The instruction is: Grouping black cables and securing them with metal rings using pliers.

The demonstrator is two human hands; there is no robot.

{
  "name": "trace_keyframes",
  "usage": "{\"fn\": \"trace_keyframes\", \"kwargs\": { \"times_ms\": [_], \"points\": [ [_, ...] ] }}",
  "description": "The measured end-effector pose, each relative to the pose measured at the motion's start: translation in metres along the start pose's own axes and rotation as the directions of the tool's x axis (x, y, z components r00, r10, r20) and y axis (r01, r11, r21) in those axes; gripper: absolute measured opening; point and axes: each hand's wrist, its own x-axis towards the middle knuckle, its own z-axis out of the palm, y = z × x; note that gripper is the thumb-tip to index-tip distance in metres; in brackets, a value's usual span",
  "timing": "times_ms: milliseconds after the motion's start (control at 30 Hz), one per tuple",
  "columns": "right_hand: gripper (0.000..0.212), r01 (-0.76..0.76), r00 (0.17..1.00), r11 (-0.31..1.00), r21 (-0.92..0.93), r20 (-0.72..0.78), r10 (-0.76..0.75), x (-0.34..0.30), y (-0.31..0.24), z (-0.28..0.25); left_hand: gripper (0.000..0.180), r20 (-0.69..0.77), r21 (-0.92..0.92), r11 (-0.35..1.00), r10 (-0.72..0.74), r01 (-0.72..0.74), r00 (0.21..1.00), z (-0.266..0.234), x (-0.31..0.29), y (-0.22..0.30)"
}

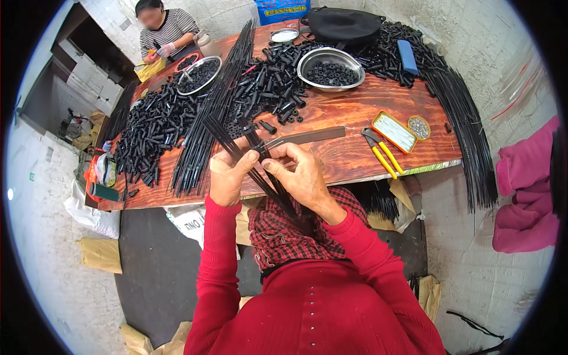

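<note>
At the near edge of the wooden table, both hands meet around one black assembly. A bundle of thin black ribs (222, 135) slants down between them, and a short black tube (253, 137) stands upright among the ribs. My left hand (229, 177) is closed on the ribs, thumb pressed near the tube's lower end. With thumb and bent fingers, my right hand (302, 177) pinches the base of the tube. Its far end is open to view, but the exact joint lies hidden behind the fingers. The lower ribs run down over a red checked cloth (278, 236) on my lap.
Loose black tubes (145, 136) and long ribs (204, 130) cover the table's left and middle. A metal bowl (305, 74) holds small black parts. Yellow-handled pliers (387, 157) lie near a tin of white pins (383, 117). Across the table sits a person (168, 35).
</note>
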Motion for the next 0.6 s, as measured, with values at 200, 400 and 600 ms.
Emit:
{"fn": "trace_keyframes", "kwargs": {
  "times_ms": [200,400,600],
  "points": [
    [0.018,0.058,0.997,0.991,-0.119,-0.053,-0.064,-0.003,-0.002,0.004,0.038,-0.125,0.055,0.998,-0.007,0.014,0.992,-0.001,-0.002,0.008],
    [0.02,-0.074,0.997,0.984,0.165,-0.012,0.077,0.001,0.009,0.005,0.036,-0.114,0.019,1.0,-0.013,0.015,0.993,-0.005,-0.001,0.002],
    [0.018,-0.242,0.963,0.899,0.365,0.201,0.178,0.01,0.019,-0.01,0.037,-0.028,0.031,0.999,0.02,-0.019,0.999,-0.01,0.005,-0.001]
  ]
}}
